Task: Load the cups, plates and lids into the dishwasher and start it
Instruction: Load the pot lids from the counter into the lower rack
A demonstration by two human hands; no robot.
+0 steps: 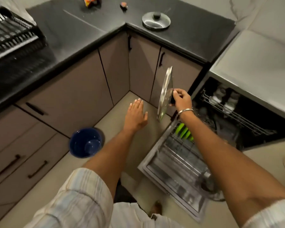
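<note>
The right hand [179, 99] pinches the dark knob of a glass lid [165, 92], fingers curled round it, and holds the lid on edge in the air above the far corner of the open dishwasher [237, 116], just in front of the cabinet doors [141, 66]. The left hand [136, 114] is spread flat, palm down, holding nothing, out over the floor to the left of the lid.

The risk lies in that small grip: a lid held by its knob alone can swing, and if it twists it could knock the cabinet or the edge of the lower rack [176, 155] on its way down. Glass dropped on the hard floor would likely break. The rack's wires are blurred, so a free slot cannot be picked out; forcing the lid between tines could chip its rim.

The lid is round, clear glass with a bright metal band, seen nearly edge-on. A second lid [156, 20], metal-rimmed with a black knob, lies flat on the far dark counter [89, 35]. A blue cup [86, 143] sits at lower left.
</note>
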